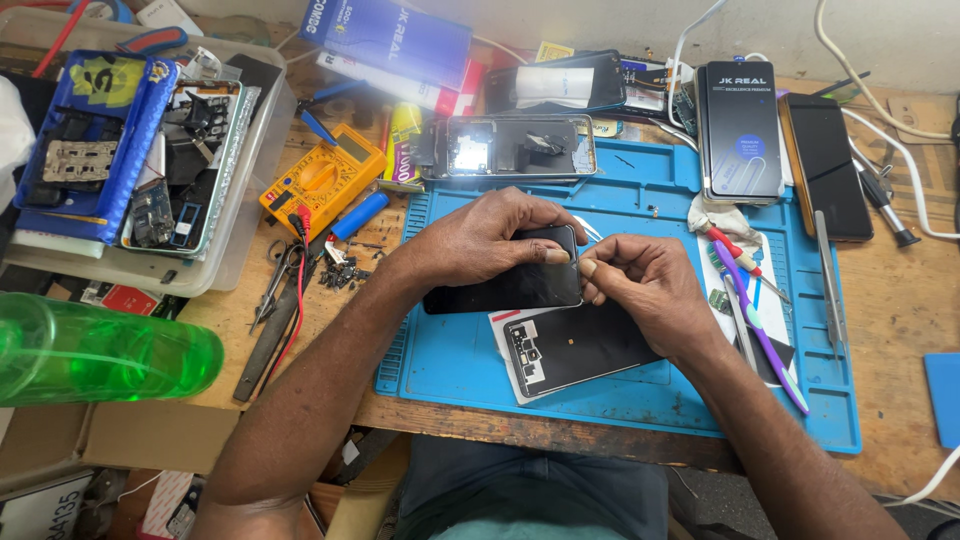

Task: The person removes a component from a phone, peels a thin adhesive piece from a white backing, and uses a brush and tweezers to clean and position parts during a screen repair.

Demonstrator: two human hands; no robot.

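**Kid:** When you look from the left, what comes first?

**Helper:** A green bottle [100,352] at nine o'clock, then a yellow meter [322,178] at eleven.

**Kid:** And the hands?

**Helper:** The left hand [480,238] is wrapped tight around a black phone screen [510,285], mid blue mat [640,385]. The right hand [645,285] pinches its right edge, fingers together.

**Kid:** Is it tough?

**Helper:** I think it's thin, light, slippery glass. Hold the edges, not the flat face.

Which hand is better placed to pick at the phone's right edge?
Right, probably. The right hand has its fingertips pinched at the right edge of the black phone, while the left hand lies across the phone's top, holding it on the blue mat.
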